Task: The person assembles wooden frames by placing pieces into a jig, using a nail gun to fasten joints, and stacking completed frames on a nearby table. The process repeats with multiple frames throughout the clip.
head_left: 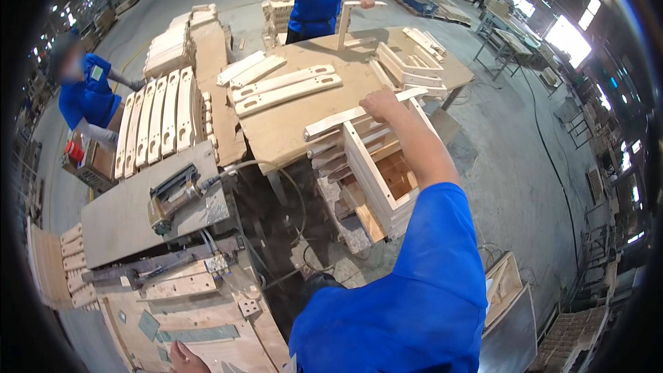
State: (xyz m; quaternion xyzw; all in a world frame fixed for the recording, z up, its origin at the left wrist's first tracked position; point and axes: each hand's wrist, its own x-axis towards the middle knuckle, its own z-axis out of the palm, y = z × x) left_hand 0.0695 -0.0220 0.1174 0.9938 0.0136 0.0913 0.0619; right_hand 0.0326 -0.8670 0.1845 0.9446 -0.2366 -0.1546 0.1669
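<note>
In the head view, a large workshop with a grey concrete floor and bright windows at the right surrounds a brown worktop bearing pale slotted wooden slats and angled frame parts. At the lower left, a wooden worktop carries green strips; above it, a nail gun with an air hose lies on a grey board. Two co-workers in blue shirts stand at the far side and the left, the latter near stacked curved slats.

Among the containers, an open wooden crate at the lower right holds wood pieces, and a box at the left has a red item at its top. A stack of wooden frames beside the brown worktop encloses a box-like hollow.

The right hand is closed around a pale wooden rail lying across the top of that stack. The left hand, partly cut off by the lower edge, is just beside the green strips; whether it grips anything, I cannot tell.
</note>
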